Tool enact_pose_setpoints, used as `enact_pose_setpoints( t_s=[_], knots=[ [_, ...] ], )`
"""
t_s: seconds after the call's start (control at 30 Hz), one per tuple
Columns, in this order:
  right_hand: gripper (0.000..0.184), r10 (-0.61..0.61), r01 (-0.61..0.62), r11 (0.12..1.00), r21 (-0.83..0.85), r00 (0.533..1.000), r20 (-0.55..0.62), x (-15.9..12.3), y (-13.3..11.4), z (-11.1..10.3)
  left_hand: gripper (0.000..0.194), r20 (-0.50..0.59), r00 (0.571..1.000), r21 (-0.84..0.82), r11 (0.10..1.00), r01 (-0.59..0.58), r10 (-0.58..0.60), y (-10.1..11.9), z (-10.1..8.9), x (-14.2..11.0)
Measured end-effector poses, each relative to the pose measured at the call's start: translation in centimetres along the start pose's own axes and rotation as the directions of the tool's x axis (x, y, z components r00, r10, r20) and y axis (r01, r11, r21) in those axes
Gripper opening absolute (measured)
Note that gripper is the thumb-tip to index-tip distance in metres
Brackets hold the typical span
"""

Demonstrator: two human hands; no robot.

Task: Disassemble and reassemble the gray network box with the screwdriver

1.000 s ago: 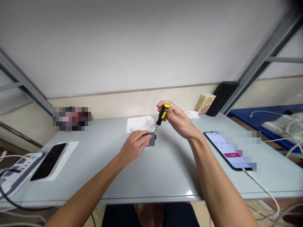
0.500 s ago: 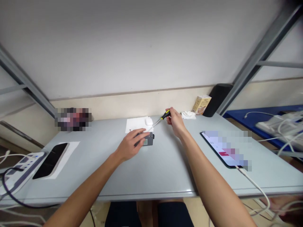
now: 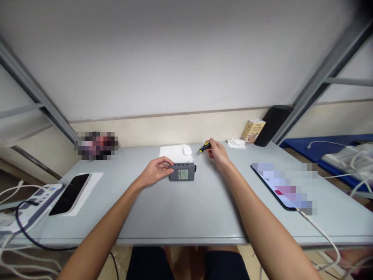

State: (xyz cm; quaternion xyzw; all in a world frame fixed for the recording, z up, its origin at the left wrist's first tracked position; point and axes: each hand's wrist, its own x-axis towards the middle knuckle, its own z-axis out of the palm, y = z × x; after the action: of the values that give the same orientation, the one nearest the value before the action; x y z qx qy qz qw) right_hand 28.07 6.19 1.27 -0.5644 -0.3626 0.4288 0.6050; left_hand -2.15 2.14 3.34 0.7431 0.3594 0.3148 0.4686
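A small dark grey box [image 3: 190,175] with a row of vent slots along its top and a pale green label stands on edge on the grey table. My left hand [image 3: 155,171] grips its left end between thumb and fingers. In my right hand [image 3: 218,153] is a screwdriver [image 3: 204,147] with a black and yellow handle, held at the handle's end. Its thin shaft slopes down to the left, and the tip is at the box's top edge behind the right part; whether it touches a screw cannot be made out.
Behind the box lies white paper with a white rounded case [image 3: 187,150]. A phone [image 3: 70,194] and a power strip [image 3: 32,210] are at the left. At the right are a lit tablet [image 3: 281,188] on a cable, crumpled tissue [image 3: 236,143], a carton [image 3: 253,131] and a black cylinder [image 3: 274,125].
My left hand has shifted from over the box's top to its left end, uncovering the vents and label. The screwdriver stays pointed at the box. The whole view has shifted slightly.
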Motion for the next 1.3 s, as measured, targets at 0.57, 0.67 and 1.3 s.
enact_pose_setpoints(
  t_s=[0.57,0.67,1.3],
  knots=[
    [0.049,0.005,-0.005,0.999,-0.035,1.000,-0.006,0.0,0.2,0.1,0.032,-0.083,0.996,0.348,0.936,0.051,-0.023,-1.7,1.2,0.4],
    [0.049,-0.012,0.012,0.999,-0.035,1.000,-0.011,0.0,0.0,0.1,0.053,0.069,0.994,0.395,0.912,-0.108,0.088,-0.8,1.0,-0.2],
    [0.058,-0.105,0.108,0.991,-0.077,0.994,0.039,-0.5,0.6,1.5,0.054,0.070,0.993,0.285,0.956,0.070,-0.093,0.7,-0.3,-0.3]
  ],
)
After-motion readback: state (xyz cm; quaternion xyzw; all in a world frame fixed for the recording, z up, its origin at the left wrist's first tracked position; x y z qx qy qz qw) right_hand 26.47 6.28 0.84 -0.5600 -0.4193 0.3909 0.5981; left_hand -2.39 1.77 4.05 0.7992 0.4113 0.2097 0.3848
